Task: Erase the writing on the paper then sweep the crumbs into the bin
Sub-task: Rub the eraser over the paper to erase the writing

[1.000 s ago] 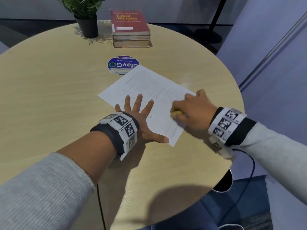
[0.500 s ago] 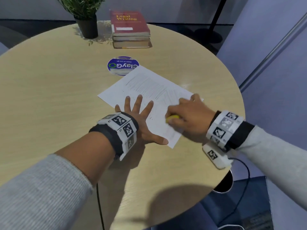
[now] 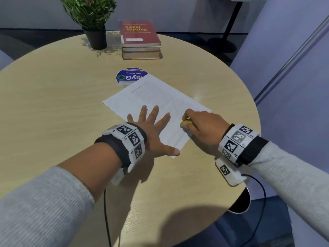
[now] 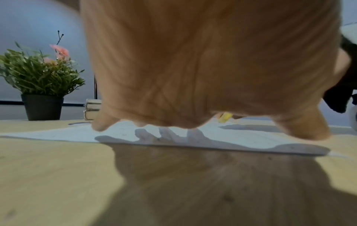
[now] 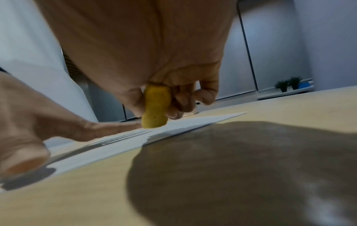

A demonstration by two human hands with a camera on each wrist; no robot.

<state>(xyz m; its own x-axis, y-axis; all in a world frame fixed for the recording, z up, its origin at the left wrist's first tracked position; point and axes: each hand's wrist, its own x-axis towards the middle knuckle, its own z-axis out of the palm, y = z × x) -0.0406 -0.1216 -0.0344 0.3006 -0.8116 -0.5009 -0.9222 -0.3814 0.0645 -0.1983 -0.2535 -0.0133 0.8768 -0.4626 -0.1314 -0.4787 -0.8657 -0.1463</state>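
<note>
A white sheet of paper (image 3: 156,97) with faint pencil lines lies at an angle on the round wooden table (image 3: 53,104). My left hand (image 3: 151,129) lies flat on its near corner, fingers spread, pressing it down. My right hand (image 3: 201,125) pinches a small yellow eraser (image 3: 185,123) and holds its tip on the sheet just right of the left fingers. The right wrist view shows the eraser (image 5: 155,107) between thumb and fingers, its end on the paper (image 5: 183,123). Tiny dark crumbs speckle the paper near the eraser.
A round blue "Clean as you go" label (image 3: 128,77) lies partly under the paper's far corner. A stack of books (image 3: 140,41) and a potted plant (image 3: 94,24) stand at the table's far edge. A dark round bin rim (image 3: 243,204) shows below the table's right edge.
My right hand has slid left and toward me across the sheet with the eraser. The left hand has stayed flat on the paper's near corner.
</note>
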